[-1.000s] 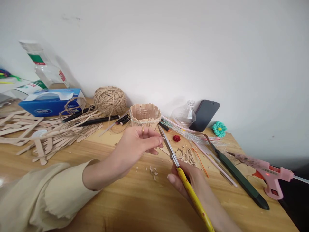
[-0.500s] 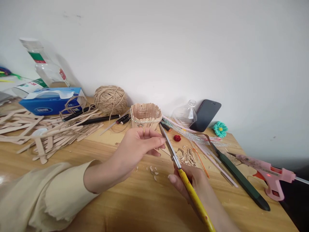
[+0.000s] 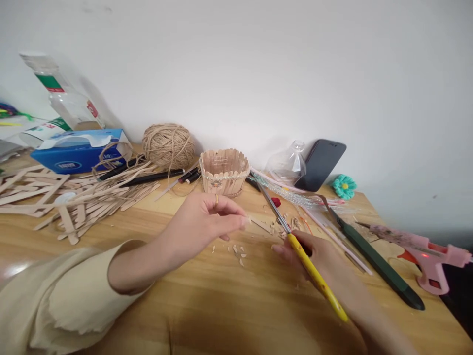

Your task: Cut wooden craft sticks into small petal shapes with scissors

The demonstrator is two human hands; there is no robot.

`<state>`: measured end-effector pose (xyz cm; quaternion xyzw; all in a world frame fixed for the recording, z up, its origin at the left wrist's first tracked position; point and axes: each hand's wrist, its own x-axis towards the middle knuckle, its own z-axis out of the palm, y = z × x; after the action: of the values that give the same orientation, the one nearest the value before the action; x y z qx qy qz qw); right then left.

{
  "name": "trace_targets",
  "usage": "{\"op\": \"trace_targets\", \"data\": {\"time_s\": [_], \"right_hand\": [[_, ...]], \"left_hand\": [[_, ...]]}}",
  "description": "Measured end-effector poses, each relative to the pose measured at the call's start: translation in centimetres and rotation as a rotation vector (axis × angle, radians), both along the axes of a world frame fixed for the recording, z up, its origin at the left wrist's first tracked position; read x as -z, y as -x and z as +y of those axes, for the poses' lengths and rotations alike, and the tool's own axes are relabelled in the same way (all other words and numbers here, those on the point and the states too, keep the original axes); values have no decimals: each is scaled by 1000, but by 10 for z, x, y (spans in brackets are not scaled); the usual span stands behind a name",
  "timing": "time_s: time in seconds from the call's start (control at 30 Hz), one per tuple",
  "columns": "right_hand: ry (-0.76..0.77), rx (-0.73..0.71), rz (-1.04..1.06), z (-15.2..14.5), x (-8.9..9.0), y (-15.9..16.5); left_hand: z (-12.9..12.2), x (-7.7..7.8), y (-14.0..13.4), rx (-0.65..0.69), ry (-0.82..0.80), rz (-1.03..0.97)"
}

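Note:
My left hand (image 3: 207, 222), with a ring on one finger, is pinched closed in front of the basket. Whatever sits between its fingertips is too small to make out. In my right hand (image 3: 314, 251) is a pair of scissors (image 3: 306, 264) with a long yellow handle, the metal blades pointing up and away to the left. The blades are apart from my left fingertips. Behind both hands stands a small basket made of craft sticks (image 3: 225, 180), with a glittery trim around it. Wood chips (image 3: 238, 254) lie on the table between my hands.
Loose craft sticks (image 3: 88, 212), a blue tissue box (image 3: 74, 158) and a twine ball (image 3: 168, 145) lie left. To the right are silvery pipe cleaners (image 3: 295, 195), a phone (image 3: 321, 165), a teal flower (image 3: 344, 187), a dark-green-handled tool (image 3: 380, 264) and a pink glue gun (image 3: 428, 256).
My right hand has drawn the scissors right, away from my left hand. My left hand has shifted slightly left, still pinched. The view has moved a little.

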<state>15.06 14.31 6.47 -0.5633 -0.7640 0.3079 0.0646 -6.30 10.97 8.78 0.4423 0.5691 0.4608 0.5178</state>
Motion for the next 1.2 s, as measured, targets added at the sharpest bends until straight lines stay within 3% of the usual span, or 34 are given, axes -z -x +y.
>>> {"op": "trace_targets", "data": {"time_s": [0.13, 0.23, 0.33, 0.5, 0.67, 0.83, 0.93, 1.07, 1.2], "right_hand": [[-190, 22, -338, 7, 3, -4], [-211, 23, -386, 8, 8, -3], [-233, 12, -386, 8, 14, -2], [-262, 37, -364, 10, 19, -4], [-249, 107, -355, 13, 20, -5], [-278, 143, -338, 15, 22, -6], [-269, 158, -310, 16, 23, -7], [-275, 174, -272, 17, 23, -9], [-268, 201, -256, 18, 21, -10]], "left_hand": [[-10, 29, 9, 244, 99, 297], [-12, 53, 14, 376, 140, 429], [-10, 66, 16, 436, 85, 520], [-7, 64, 22, 421, 40, 562], [-8, 58, 32, 407, -117, 762], [-3, 54, 25, 447, -49, 867], [1, 53, 19, 468, -61, 796], [4, 52, 28, 379, -87, 610], [5, 51, 36, 406, -134, 653]]}}
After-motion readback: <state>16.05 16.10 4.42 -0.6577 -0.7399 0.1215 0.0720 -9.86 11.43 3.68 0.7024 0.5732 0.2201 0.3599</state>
